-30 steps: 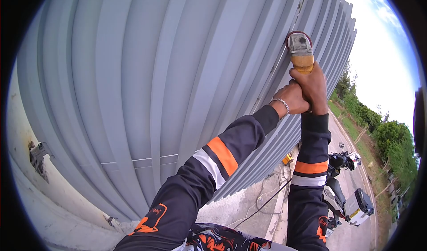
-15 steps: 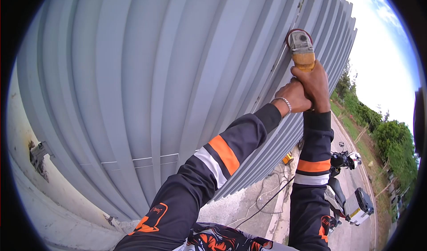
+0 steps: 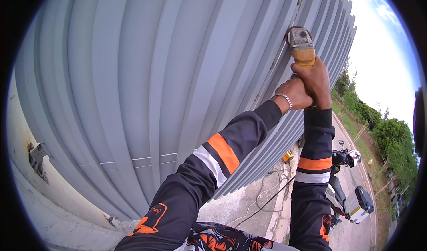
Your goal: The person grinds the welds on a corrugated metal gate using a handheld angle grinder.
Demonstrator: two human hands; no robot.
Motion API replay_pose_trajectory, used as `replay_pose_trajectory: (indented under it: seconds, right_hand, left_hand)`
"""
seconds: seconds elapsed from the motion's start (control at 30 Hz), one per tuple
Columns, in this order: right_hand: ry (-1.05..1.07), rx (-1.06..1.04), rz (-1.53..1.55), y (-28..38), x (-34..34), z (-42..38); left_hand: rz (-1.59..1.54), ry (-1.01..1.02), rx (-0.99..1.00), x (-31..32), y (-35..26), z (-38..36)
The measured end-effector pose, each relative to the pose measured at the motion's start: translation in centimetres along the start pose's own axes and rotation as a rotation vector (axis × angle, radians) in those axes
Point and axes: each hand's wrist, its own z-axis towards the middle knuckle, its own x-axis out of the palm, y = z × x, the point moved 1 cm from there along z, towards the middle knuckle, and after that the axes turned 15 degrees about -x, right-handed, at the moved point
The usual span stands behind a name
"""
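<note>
The right hand [image 3: 316, 79] is wrapped round the yellow body of an angle grinder [image 3: 303, 50], its thumb laid along the near side; the left hand [image 3: 294, 92] is bent in against it, just below, but whether it clasps the grinder's rear end is hidden. The grinder sits just beyond both hands, its grey gear head uppermost and its dark red-edged disc [image 3: 288, 34] at the ribbed metal panel [image 3: 213, 50], beside a narrow seam; contact cannot be told.

It looks stiff and fairly heavy, with weight towards the metal head; the smooth casing could slip in bare, sweaty palms, and the disc might kick if it snagged. The body behind the head is the place to hold, fingers clear of the disc; the disc's rim is probably the fragile part. Below the hands, a black cable [image 3: 266, 204] lies on the ground; a motorcycle [image 3: 340, 191] stands beyond the right forearm.
</note>
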Motion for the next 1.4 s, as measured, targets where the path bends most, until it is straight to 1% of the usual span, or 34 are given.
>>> replay_pose_trajectory:
  seconds: [0.17, 0.27, 0.43, 0.63, 0.83, 0.93, 1.07, 1.17, 1.23, 1.33, 1.4]
  right_hand:
    - [0.017, 0.041, 0.026, 0.8, -0.4, -0.1]
    - [0.017, 0.025, 0.050, 0.8, -0.3, 0.0]
    - [0.062, 0.080, -0.003, 1.1, -0.8, 0.2]
    - [-0.016, 0.018, 0.020, 1.2, -0.5, -0.5]
    - [0.056, 0.028, 0.008, 0.8, -0.6, -0.4]
    - [0.029, 0.055, -0.042, 0.9, -0.5, -0.6]
    - [0.038, 0.051, -0.001, 0.5, -0.2, -0.7]
    - [0.049, 0.057, 0.037, 0.8, -0.5, -0.7]
    - [0.046, 0.040, 0.053, 0.9, -0.6, -0.8]
    - [0.062, 0.045, -0.006, 0.8, -0.4, -0.7]
    - [0.029, 0.037, -0.031, 0.8, -0.1, -0.8]
  left_hand:
    - [-0.017, -0.027, -0.049, 0.3, 0.1, -0.3]
    - [0.029, -0.057, 0.002, -0.1, -0.2, -0.5]
    - [0.001, -0.014, -0.051, 0.0, -0.3, -0.6]
    - [0.003, -0.033, -0.047, 0.2, 0.0, -0.7]
    - [-0.007, -0.013, -0.064, 0.4, -0.1, -0.9]
    - [-0.007, -0.033, -0.066, 0.6, 0.1, -0.6]
    - [0.003, -0.014, -0.075, 0.5, 0.2, -1.0]
    - [-0.004, -0.051, -0.077, 0.7, 0.3, -1.2]
    - [0.002, -0.034, -0.073, 0.8, 0.4, -0.7]
    - [0.017, 0.002, -0.074, 0.1, -0.1, -1.5]
    - [0.010, 0.005, -0.074, -0.2, -0.2, -1.6]
